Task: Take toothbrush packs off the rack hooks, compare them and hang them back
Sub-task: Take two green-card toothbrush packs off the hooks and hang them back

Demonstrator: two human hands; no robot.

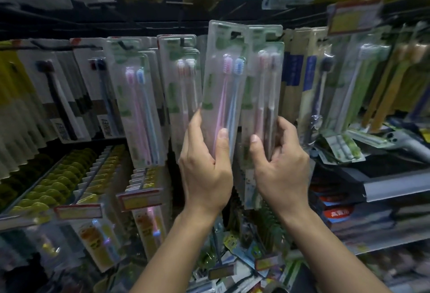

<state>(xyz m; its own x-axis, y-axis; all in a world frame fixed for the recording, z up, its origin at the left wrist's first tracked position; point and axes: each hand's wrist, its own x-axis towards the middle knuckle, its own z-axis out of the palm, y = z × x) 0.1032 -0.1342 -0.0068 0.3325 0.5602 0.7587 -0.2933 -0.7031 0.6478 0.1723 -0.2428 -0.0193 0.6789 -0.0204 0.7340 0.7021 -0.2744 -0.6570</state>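
Note:
My left hand (204,164) grips the lower end of a clear pack (224,78) holding a pink and a blue toothbrush, thumb across its front. Beside it, my right hand (279,164) grips a second clear pack (265,78) with a pink and a dark brush. Both packs stand upright side by side in front of the rack, their tops level with the hooks (235,34). Whether either pack's hole sits on a hook I cannot tell. More packs of the same kind (137,97) hang on the hooks to the left.
Dark-brush packs (58,97) hang further left and taller packs (349,78) to the right. Yellow price tags (139,199) stick out on a lower row of hooks. A grey shelf edge (395,188) juts out at right, with loose packs piled below.

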